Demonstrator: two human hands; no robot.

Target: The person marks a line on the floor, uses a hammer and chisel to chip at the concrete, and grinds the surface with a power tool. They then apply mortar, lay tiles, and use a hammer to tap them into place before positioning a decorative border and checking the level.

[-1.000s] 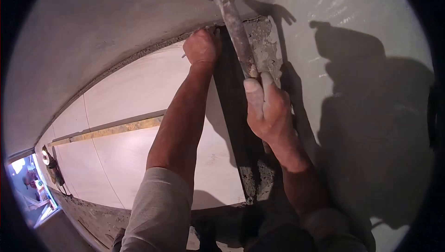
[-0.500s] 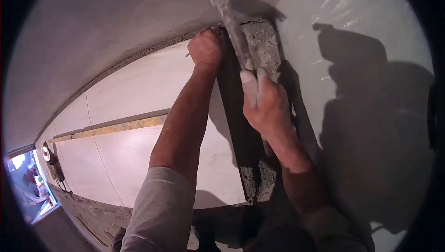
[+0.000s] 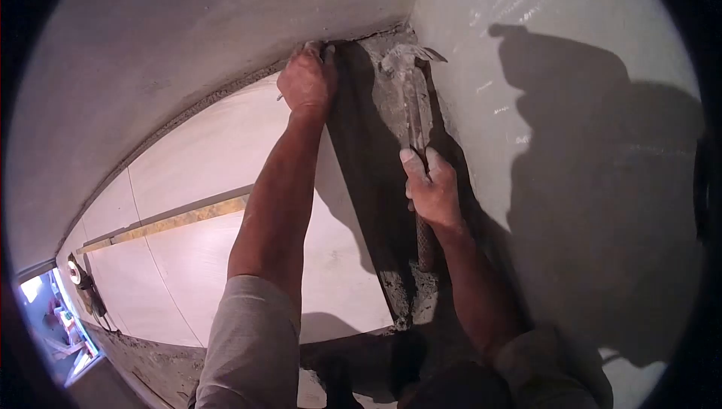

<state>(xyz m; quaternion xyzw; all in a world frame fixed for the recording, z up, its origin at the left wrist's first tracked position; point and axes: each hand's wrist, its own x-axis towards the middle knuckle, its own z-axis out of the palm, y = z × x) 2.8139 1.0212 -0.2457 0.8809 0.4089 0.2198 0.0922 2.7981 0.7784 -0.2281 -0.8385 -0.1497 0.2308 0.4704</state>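
Observation:
My right hand (image 3: 434,187) is wrapped round the handle of a claw hammer (image 3: 412,97), whose head lies over the rough mortar strip (image 3: 376,63) near the corner. My left hand (image 3: 308,78) is closed at the top corner of a pale tile (image 3: 338,259), by the wall. A thin tip of something sticks out at the left of that fist; the rest is hidden by the fingers.
Large pale tiles (image 3: 188,138) spread to the left, with a long yellowish straight bar (image 3: 177,221) across them. A tool with a round white part (image 3: 75,272) sits at the far left, near a bright opening. A grey wall (image 3: 481,108) rises on the right.
The hammer has come down from its raised, tilted position and is now more upright in view. The whole view has shifted slightly, and my left hand appears further left.

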